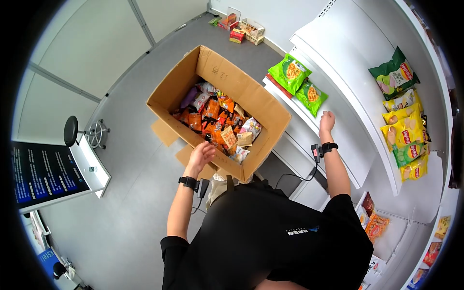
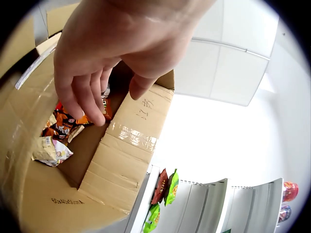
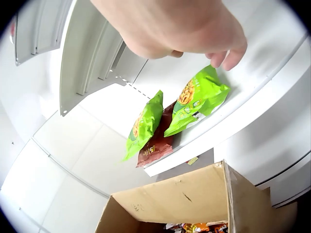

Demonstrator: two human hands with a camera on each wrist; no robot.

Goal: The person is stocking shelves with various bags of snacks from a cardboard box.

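My left hand hovers over the near rim of a large cardboard box, its fingers loosely bent with nothing in them. Snack packets fill the bottom of that box, mostly orange, with some white and tan ones. On the white shelf, my right hand is beside a green snack bag and holds nothing; its fingers hang loosely curled in the right wrist view. Another green bag leans on a dark red packet at the shelf's end.
Yellow and green chip bags line a shelf at the right. Lower down lie orange snack packs. Small boxes stand on the floor by the far wall. A black stool and a dark screen are at the left.
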